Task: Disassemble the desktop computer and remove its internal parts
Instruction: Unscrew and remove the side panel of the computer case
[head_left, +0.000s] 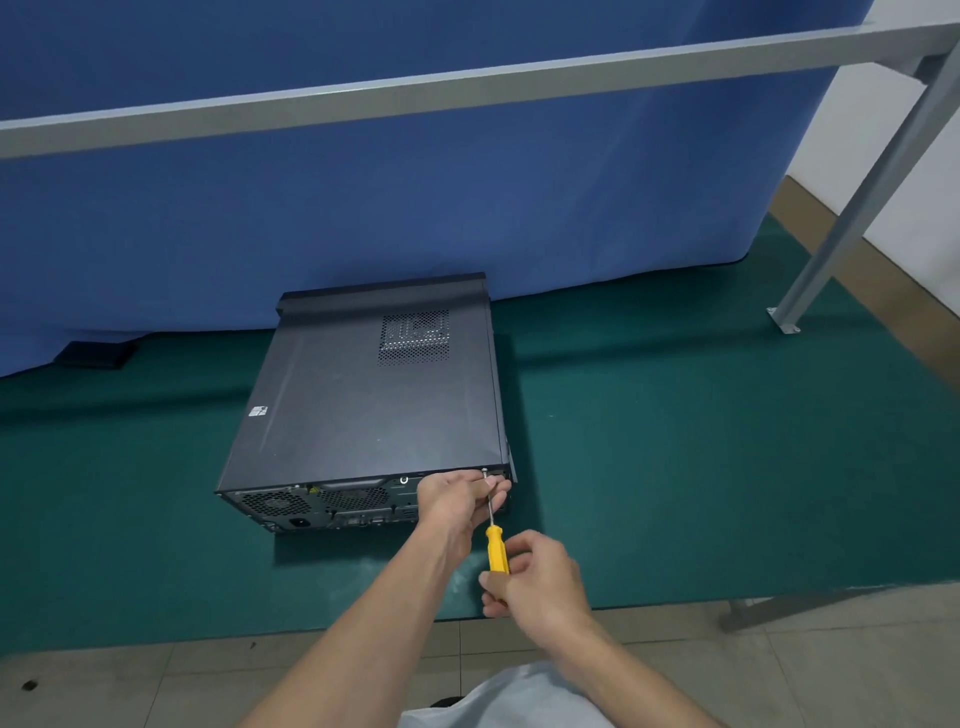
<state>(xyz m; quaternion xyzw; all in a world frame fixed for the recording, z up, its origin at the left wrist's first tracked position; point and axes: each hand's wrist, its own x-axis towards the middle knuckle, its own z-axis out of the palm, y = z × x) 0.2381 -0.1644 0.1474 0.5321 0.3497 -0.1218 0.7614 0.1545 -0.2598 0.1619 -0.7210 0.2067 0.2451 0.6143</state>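
**Desk:** Where was the desktop computer (363, 395) when you looked?

**Operator:** From the head camera I saw it lying flat on the green mat (701, 441), its far end close to the blue screen (415, 182). The broad black side panel faced up, with the vent grille (414, 338) near the far end. The rear panel (311, 506), with its fan holes and sockets, faced me.

**Desk:** And the hands?

**Operator:** Both were on the screwdriver (496, 553). The right hand (535, 577) was curled round the lower end of the yellow handle, just off the mat's near edge. The left hand (457, 496) was up at the case's rear top right corner, with the thumb and fingers pinched on the metal shaft.

**Desk:** Was the tip on anything?

**Operator:** It pointed up at a small screw (484, 470) on the top rear edge, right above the left hand. I could not tell whether the tip was seated in the head.

**Desk:** Was the cover open?

**Operator:** No, the side panel sat closed on the case.
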